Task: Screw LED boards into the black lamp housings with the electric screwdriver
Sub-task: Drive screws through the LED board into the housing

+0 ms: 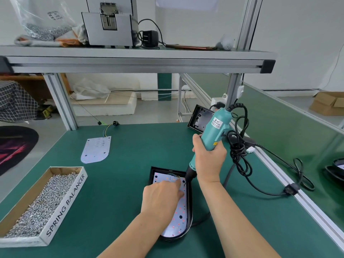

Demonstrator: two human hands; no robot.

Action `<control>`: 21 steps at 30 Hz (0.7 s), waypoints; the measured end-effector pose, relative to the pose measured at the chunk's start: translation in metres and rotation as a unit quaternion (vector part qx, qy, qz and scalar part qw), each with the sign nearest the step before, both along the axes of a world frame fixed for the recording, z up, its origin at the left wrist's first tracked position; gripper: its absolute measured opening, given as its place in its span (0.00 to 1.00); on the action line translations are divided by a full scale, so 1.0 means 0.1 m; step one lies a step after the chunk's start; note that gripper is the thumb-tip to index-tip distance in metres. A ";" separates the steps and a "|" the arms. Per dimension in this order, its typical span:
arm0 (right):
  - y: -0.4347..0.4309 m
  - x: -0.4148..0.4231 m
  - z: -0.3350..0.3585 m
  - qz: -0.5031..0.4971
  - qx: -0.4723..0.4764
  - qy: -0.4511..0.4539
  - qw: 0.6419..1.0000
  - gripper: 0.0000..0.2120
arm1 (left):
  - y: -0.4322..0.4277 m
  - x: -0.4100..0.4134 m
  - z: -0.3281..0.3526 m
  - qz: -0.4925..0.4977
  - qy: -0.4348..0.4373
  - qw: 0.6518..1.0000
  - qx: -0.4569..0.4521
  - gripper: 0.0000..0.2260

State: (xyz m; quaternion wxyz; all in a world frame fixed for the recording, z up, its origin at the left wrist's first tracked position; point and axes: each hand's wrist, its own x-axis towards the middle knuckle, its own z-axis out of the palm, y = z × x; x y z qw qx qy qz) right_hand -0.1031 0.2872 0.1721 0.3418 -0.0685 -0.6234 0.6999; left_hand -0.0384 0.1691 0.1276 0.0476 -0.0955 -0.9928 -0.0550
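Observation:
A black lamp housing [189,211] lies on the green table in front of me with a white LED board [179,211] seated inside it. My left hand [161,198] rests on the board, fingertips close to the screwdriver's tip; whether they pinch a screw I cannot tell. My right hand [208,159] grips the teal electric screwdriver [216,131], tilted, with its black nose and bit down on the board's far right corner. A second LED board [95,149] with wires lies loose at the far left. Another black housing [200,119] leans at the table's back.
A cardboard box of screws [40,205] marked SPRING BALANCER sits at the near left. The screwdriver's coiled black cable [240,146] hangs right of my hand and trails over the aluminium rail [290,183]. An overhead shelf [130,58] carries a metal machine [109,25].

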 end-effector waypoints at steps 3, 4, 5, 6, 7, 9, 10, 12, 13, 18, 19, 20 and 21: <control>-0.01 0.00 0.00 0.000 0.008 0.010 1.000 0.12 | 0.00 0.01 0.01 -0.001 0.004 1.000 -0.001 0.13; -0.02 0.00 0.00 -0.002 0.013 0.014 1.000 0.14 | 0.00 0.02 0.02 -0.002 0.004 1.000 -0.001 0.13; -0.03 0.00 0.00 -0.005 0.017 0.017 1.000 0.15 | 0.00 0.02 0.02 -0.003 0.004 1.000 -0.001 0.12; -0.03 0.00 0.01 -0.007 0.021 0.019 1.000 0.17 | 0.00 0.03 0.02 -0.002 0.003 1.000 0.000 0.12; -0.04 0.00 0.01 -0.007 0.024 0.020 1.000 0.17 | 0.00 0.03 0.03 -0.001 0.003 1.000 0.001 0.12; -0.06 0.01 0.02 -0.003 0.030 0.020 0.999 0.18 | -0.01 0.04 0.04 0.002 0.003 1.000 0.003 0.11; -0.07 0.01 0.02 -0.001 0.033 0.020 0.999 0.18 | -0.01 0.04 0.05 0.003 0.003 1.000 0.004 0.10; -0.08 0.02 0.03 0.004 0.036 0.020 0.999 0.17 | 0.00 0.04 0.05 0.006 -0.001 1.000 0.003 0.09; -0.08 0.01 0.03 0.006 0.037 0.020 0.999 0.17 | 0.00 0.04 0.06 0.008 -0.003 1.000 0.002 0.09; -0.07 0.01 0.02 0.012 0.041 0.019 0.999 0.17 | 0.01 0.04 0.06 0.011 -0.005 1.000 0.005 0.09; -0.07 0.00 0.02 0.014 0.041 0.021 0.999 0.17 | 0.00 0.04 0.06 0.011 -0.003 1.000 0.006 0.08; -0.07 0.01 0.01 0.016 0.042 0.022 0.999 0.17 | 0.00 0.04 0.06 0.012 -0.002 1.000 0.006 0.08; -0.08 0.00 0.02 0.018 0.045 0.021 0.999 0.18 | 0.00 0.04 0.06 0.013 -0.001 1.000 0.006 0.08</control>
